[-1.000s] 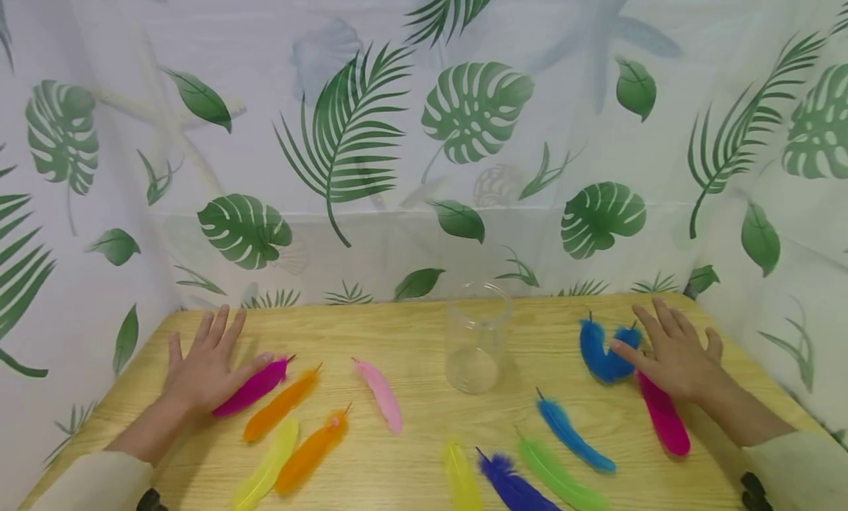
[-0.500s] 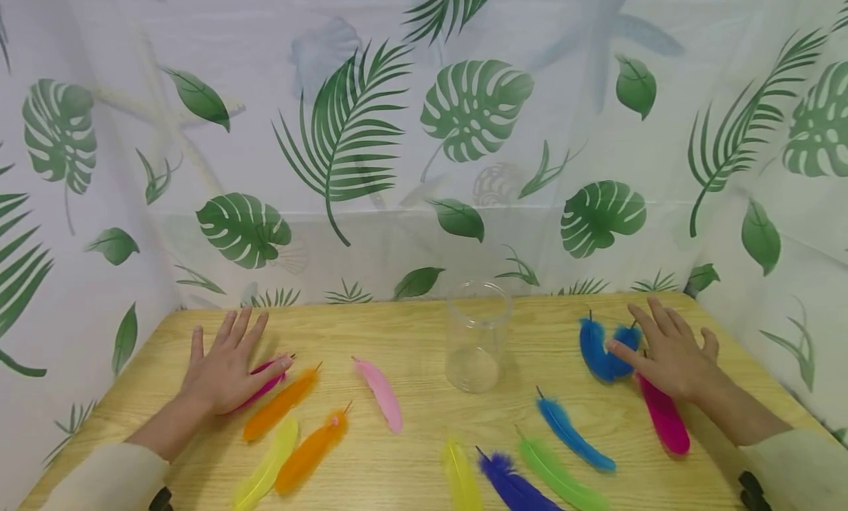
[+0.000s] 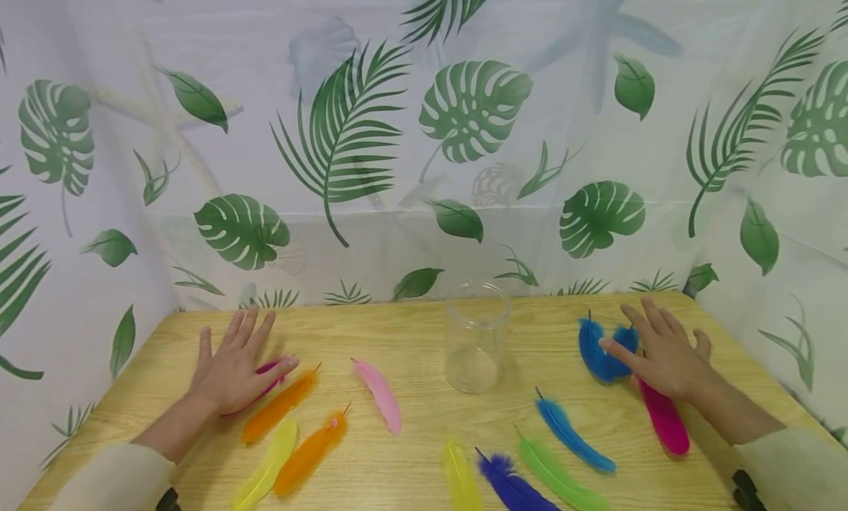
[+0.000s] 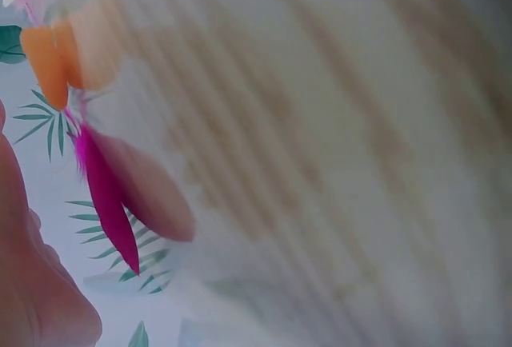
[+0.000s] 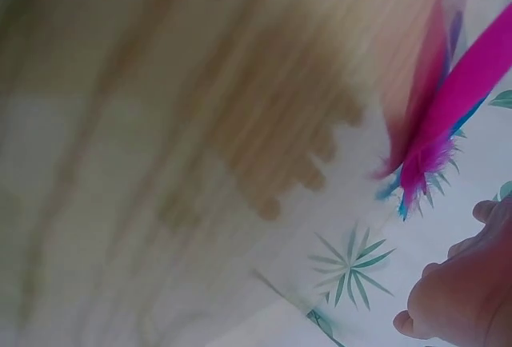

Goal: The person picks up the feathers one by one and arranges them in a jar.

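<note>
So the left hand [image 3: 233,377] was spread wide, partly hiding a magenta feather [image 4: 106,195]; right hand [image 3: 668,360] splayed too, overlapping a hot-pink feather [image 3: 665,417] near two blue feathers [image 3: 592,349]. Clear cup [image 3: 475,345] stood between both, on the table [image 3: 411,467].

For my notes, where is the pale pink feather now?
In the head view, the pale pink feather lies left of centre on the table, right of both orange feathers and left of the clear cylindrical container.
</note>
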Demonstrator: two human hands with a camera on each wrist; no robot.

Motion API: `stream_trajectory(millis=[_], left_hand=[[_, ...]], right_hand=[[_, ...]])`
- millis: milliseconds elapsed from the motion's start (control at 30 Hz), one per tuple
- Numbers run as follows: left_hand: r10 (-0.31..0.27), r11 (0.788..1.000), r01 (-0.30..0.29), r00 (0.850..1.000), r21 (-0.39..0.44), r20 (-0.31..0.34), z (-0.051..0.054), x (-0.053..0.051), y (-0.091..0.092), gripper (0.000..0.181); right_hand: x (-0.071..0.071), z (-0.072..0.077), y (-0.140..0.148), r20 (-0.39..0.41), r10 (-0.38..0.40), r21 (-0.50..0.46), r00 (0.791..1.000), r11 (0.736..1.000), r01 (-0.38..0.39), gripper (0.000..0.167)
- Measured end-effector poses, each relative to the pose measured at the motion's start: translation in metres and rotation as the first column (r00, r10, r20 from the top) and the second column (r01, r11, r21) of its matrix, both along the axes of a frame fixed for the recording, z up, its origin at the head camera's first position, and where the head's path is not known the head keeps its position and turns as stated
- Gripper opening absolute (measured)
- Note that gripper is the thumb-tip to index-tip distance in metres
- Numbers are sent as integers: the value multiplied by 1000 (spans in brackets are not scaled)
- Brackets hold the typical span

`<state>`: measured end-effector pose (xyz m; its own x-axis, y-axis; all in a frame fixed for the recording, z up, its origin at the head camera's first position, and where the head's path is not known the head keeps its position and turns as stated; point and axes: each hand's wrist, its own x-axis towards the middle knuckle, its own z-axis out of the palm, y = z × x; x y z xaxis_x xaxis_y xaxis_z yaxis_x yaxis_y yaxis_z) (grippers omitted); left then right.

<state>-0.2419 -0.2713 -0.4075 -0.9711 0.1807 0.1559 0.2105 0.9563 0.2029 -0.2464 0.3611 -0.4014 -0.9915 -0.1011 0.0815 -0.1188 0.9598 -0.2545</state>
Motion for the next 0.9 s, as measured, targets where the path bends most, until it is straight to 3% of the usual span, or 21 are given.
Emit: stream_trajectory(millis=[300,900], left_hand=[[0,1000,0,1000,19,-4,2,2,8,95],[-37,999,38,999,34,-13,-1,0,23,94]], right_hand=[[-2,-1,-10,-25,20,30,999,999,-20,92],[-2,0,-27,-23,43,-14,999,999,-43,92]])
